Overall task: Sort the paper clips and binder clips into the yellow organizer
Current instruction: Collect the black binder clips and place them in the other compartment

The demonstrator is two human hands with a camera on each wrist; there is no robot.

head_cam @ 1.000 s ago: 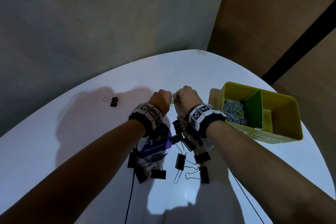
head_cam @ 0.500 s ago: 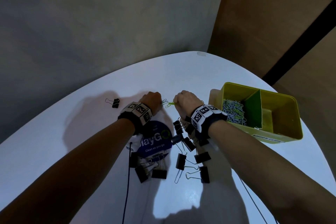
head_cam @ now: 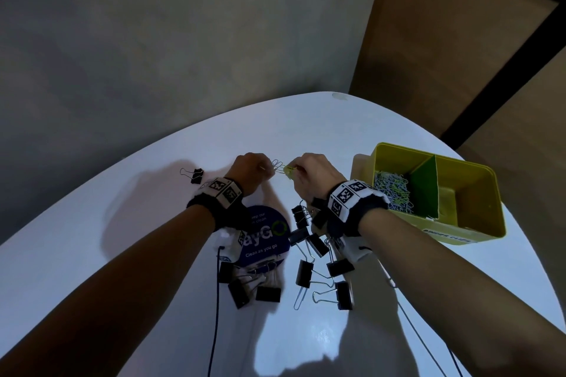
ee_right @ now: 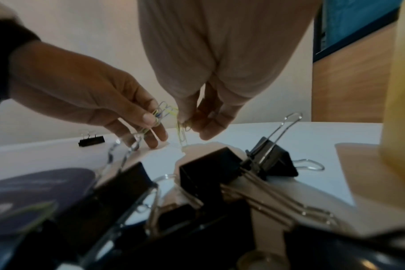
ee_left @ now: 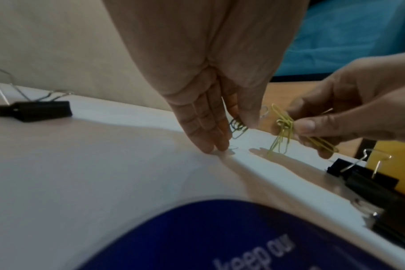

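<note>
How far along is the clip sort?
Partly done. Done: a heap of paper clips lies in the yellow organizer's left compartment; the right one looks empty. In hand: left hand and right hand each pinch tangled paper clips. Left: the binder clips on the table, including the stray one.

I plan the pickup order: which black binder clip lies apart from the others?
The lone binder clip left of the left hand; all other binder clips cluster near the blue sticker.
</note>
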